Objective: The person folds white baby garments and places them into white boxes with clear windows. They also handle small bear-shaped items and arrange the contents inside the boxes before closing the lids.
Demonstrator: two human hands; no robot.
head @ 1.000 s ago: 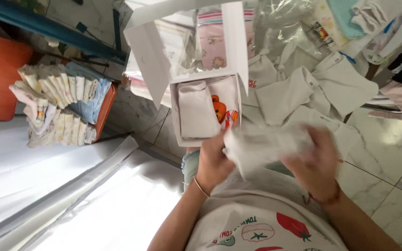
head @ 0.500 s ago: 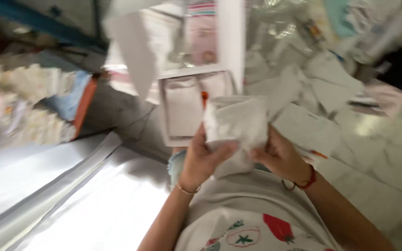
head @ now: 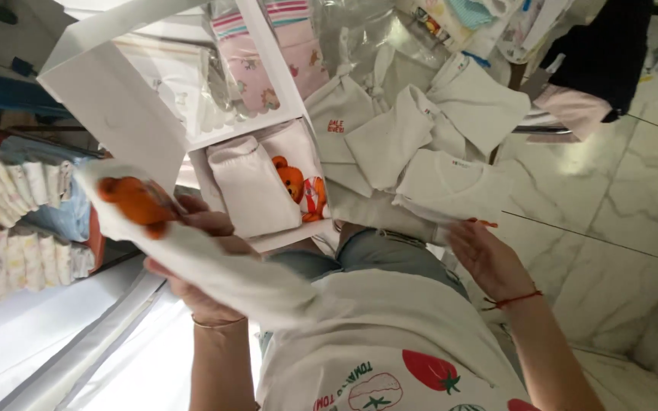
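Since half a second ago the hands have parted — both held the folded cloth together at mid-frame; now only the left hand (head: 192, 262) grips the folded white garment with an orange bear print (head: 192, 243), lower left of centre, fingers wrapped round it. Right hand (head: 489, 259), right of centre, is open and loose, fingertips touching the edge of the pile of white folded baby shirts (head: 428, 152) — about five. One open white cardboard gift box (head: 257, 190) sits upper centre, two garments inside.
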